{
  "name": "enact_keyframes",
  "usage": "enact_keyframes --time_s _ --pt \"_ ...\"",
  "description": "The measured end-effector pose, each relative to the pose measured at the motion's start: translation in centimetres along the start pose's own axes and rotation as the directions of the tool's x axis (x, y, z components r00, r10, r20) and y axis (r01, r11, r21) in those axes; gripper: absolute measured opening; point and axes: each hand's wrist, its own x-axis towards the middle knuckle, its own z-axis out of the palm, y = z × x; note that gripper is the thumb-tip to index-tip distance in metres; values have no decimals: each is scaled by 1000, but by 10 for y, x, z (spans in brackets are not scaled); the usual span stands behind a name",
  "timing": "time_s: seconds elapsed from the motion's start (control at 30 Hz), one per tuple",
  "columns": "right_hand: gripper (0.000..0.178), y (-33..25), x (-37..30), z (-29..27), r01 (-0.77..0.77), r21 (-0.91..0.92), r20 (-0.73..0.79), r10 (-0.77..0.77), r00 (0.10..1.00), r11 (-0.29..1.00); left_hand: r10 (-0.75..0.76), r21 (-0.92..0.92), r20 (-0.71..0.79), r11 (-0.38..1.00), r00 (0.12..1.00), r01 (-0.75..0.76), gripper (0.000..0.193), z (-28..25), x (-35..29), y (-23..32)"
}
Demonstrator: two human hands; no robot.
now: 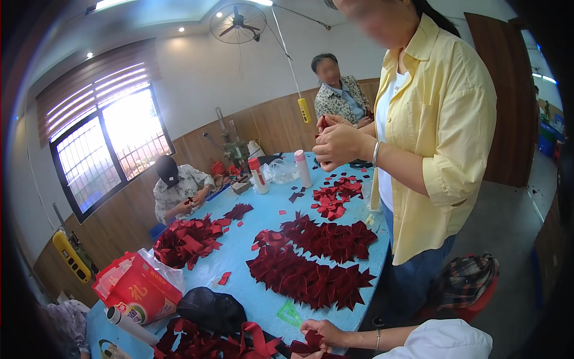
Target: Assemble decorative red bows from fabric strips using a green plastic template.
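At the lower edge, my right hand [323,332], wearing a thin bracelet, pinches a dark red folded fabric piece [310,344]. Only some fingers of my left hand [307,355] show below the same piece, closed against it; the rest is cut off by the picture's edge. Left of my hands lies a heap of red fabric loops [200,344], with a lighter red strip [260,340] on its near side. Just beyond my right hand is a green triangular ruler [290,313]. Rows of dark red pointed fabric pieces [311,278] lie farther across the blue table [233,278].
A person in a yellow shirt [439,119] stands at the right, hands raised over the table; two others sit beyond it. Red fabric heap [188,239], red bag [137,287], black bag [211,310], white flask [128,323] and two bottles [303,169] stand or lie on the table.
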Motion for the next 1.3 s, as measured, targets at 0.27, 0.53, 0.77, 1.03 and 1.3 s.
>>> enact_keyframes --time_s 0.27,0.53,0.77,1.03,1.3 --pt "11 -1 -1 0 163 -92 -10 -165 986 982 -5 -40 25 999 1000 6 44 -6 3 -4" --pt "20 7 4 -6 -125 7 46 125 991 992 -21 -42 41 999 999 22 41 -5 3 -2" --pt "21 0 1 -6 -97 -10 39 97 995 995 3 -39 45 999 999 -1 40 -2 1 -1" --pt "21 -1 -1 -5 -17 -93 27 20 999 995 -16 -24 36 1000 999 17 42 -5 -1 0" --pt "11 0 -1 -1 103 -82 -4 -104 995 991 -31 -29 46 999 998 32 45 -8 -2 -2"
